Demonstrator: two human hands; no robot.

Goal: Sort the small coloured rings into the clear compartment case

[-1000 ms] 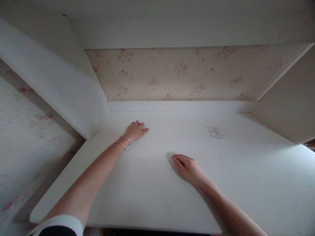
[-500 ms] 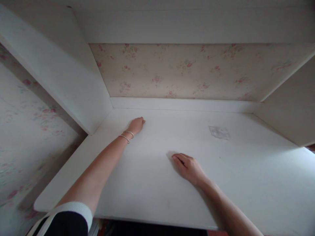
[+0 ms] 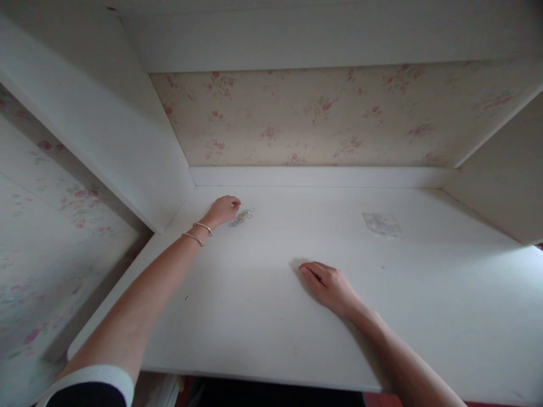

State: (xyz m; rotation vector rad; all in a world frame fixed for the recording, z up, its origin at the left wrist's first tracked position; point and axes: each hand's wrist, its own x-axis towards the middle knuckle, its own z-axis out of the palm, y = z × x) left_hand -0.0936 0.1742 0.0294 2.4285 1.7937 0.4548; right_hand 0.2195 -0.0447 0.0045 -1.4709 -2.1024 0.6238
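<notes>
A small cluster of thin rings (image 3: 241,217), some silvery and some yellowish, lies on the white desktop toward the back left. Beside it, at its upper left, is my left hand (image 3: 223,209), fingers curled together; whatever is between the fingertips is too small to make out. Two thin bangles (image 3: 198,233) circle that wrist. Nearer the front, my right hand (image 3: 328,285) rests closed on the desktop, thumb against the curled fingers. Its palm side is hidden, so I cannot tell if it holds anything. A clear plastic bag (image 3: 382,224) lies flat beyond it, to the right.
The white desktop (image 3: 254,316) meets a low ledge (image 3: 322,177) at the back. White side panels (image 3: 139,118) close it in at left and right, with a white board (image 3: 297,39) overhead. A small dark speck (image 3: 185,298) lies near my left forearm.
My left hand has shifted a little left and back, and the cluster of rings now shows beside it. My right hand stays closed in about the same place. The view has tilted slightly.
</notes>
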